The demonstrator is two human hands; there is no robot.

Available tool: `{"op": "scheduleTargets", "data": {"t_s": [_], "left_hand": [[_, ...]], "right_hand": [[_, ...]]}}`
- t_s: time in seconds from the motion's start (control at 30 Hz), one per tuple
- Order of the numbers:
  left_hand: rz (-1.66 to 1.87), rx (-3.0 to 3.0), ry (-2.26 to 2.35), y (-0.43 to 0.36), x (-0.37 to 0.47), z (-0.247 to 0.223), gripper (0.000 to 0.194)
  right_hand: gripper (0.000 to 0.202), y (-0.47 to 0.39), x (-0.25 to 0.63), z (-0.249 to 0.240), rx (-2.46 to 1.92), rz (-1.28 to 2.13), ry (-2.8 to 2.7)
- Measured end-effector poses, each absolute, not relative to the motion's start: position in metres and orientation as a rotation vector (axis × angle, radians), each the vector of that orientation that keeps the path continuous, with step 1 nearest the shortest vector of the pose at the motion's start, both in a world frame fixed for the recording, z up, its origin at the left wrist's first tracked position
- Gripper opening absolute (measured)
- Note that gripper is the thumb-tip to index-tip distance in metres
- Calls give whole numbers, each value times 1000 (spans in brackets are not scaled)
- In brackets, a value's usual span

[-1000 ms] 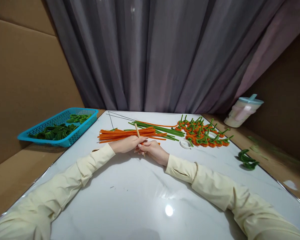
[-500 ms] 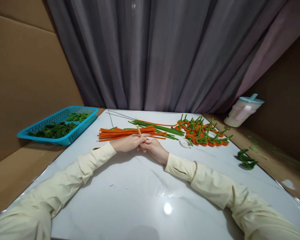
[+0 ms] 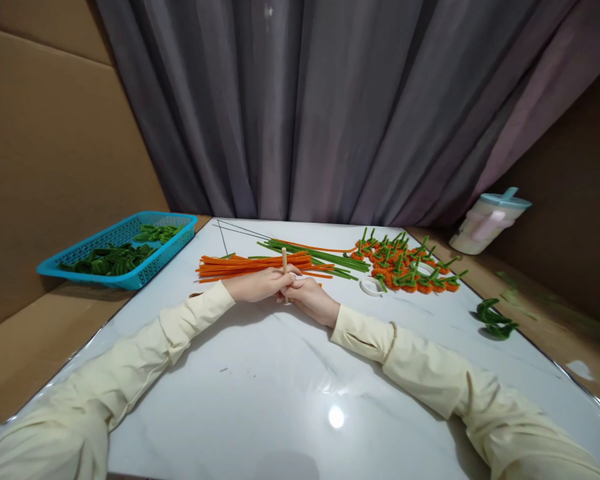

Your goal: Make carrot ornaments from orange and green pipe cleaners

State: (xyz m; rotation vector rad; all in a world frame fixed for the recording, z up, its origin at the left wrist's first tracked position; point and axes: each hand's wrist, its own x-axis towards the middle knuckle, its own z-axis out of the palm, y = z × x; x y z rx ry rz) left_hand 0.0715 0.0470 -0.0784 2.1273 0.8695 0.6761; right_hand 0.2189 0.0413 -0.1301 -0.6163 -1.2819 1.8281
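My left hand (image 3: 257,284) and my right hand (image 3: 314,301) meet over the white table, fingers closed together round a short pale wooden stick (image 3: 285,260). The stick stands nearly upright; its top pokes out above my fingers and its lower end shows beneath them. Whatever else lies between my fingertips is too small to make out. Just behind my hands is a bundle of orange pipe cleaners (image 3: 240,266). Green pipe cleaners (image 3: 325,257) lie beyond it. To the right, several orange pipe-cleaner pieces with green stems (image 3: 405,270) are grouped together.
A blue basket (image 3: 145,270) with green pipe-cleaner leaves (image 3: 107,260) stands at the left edge. A white ring (image 3: 371,287) lies right of my hands. Curled green pieces (image 3: 497,320) and a lidded cup (image 3: 485,227) are at the right. A grey curtain (image 3: 340,113) hangs behind.
The wooden stick has turned from leaning left to nearly upright, and its lower end now shows below my fingers. Both hands stay together in almost the same place.
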Motion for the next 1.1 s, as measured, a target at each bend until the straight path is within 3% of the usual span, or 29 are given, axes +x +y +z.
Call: {"op": "scheduleTargets", "data": {"t_s": [1.1], "left_hand": [[413, 2338, 919, 48, 71, -83, 33]], "right_hand": [[22, 45, 225, -130, -672, 1852, -1310]]}}
